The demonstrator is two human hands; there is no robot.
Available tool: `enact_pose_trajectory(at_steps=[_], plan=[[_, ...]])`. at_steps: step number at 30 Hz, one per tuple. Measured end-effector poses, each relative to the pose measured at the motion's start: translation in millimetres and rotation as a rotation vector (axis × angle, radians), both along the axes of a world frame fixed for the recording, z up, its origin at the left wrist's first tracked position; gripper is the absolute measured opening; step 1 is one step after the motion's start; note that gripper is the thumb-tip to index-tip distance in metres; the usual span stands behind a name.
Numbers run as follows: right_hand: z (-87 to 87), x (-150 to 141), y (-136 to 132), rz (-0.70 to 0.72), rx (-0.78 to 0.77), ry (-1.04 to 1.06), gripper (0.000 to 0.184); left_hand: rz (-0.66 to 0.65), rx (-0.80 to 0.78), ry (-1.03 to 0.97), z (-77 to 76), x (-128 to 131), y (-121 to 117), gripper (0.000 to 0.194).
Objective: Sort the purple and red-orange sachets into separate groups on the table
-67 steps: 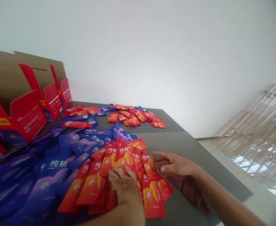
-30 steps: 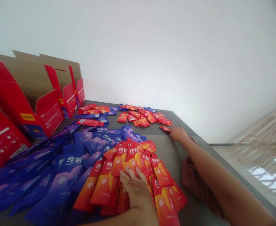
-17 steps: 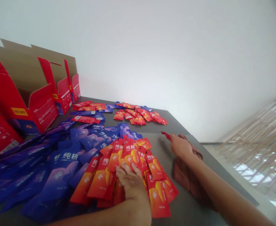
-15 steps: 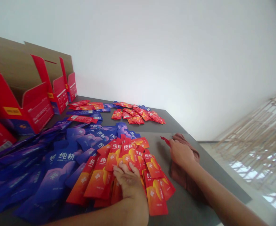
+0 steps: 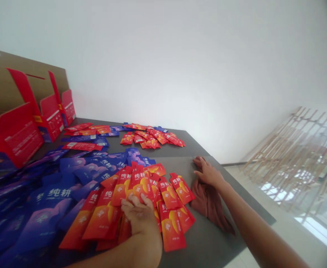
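So we've got our left hand pressed flat, fingers spread, on top of the fan of red sachets at the lower middle of the frame. It isn't pinching any single one, just lying on the pile. Our right hand is out to the right of centre, open and palm down, resting on a brown cloth that lies on the dark grey counter. One red sachet sits just left of that hand, at the edge of the fan and right beside the cloth. The two hands are well apart, with the right side of the fan between them.

To the left of the red pile we see a big spread of blue sachets running out to the lower left corner. Further back, around upper centre, there's a smaller scatter of red sachets. Along the left edge, red display boxes with brown cardboard insides stand open.
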State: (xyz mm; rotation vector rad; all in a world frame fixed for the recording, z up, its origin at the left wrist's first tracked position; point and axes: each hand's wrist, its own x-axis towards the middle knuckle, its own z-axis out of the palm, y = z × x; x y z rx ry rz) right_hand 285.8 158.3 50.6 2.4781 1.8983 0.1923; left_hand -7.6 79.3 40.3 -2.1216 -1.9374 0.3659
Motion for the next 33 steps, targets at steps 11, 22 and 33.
enact_pose_trajectory(at_steps=[11, 22, 33], plan=[[-14.9, 16, 27, 0.036, 0.014, 0.039, 0.062, 0.002, 0.008, 0.049, -6.0, 1, 1, 0.05], [28.4, -15, 15, 0.248, 0.02, 0.134, 0.026, 0.02, -0.035, -0.035, 2.1, 2, 0, 0.052], [-26.4, -67, -7, 0.78, -0.091, 0.556, 0.04, 0.023, -0.109, -0.031, 12.0, 3, 0, 0.054]])
